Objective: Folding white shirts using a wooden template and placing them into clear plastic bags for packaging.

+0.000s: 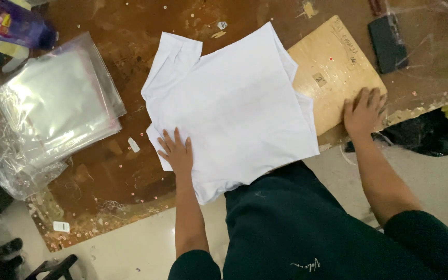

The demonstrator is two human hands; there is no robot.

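A folded white garment [234,103] lies on a worn brown table [110,171], its near edge hanging over the table's front. My left hand [176,151] rests flat on the garment's lower left corner, fingers spread. My right hand [364,113] presses flat on a tan cardboard sheet [333,72] that sticks out from under the garment's right side. Neither hand grips anything.
A stack of clear plastic bags [53,103] lies at the left, with crumpled plastic [6,166] below it. A dark flat object [387,42] sits at the far right. Small white labels [61,226] dot the table. A colourful bag [11,23] is at top left.
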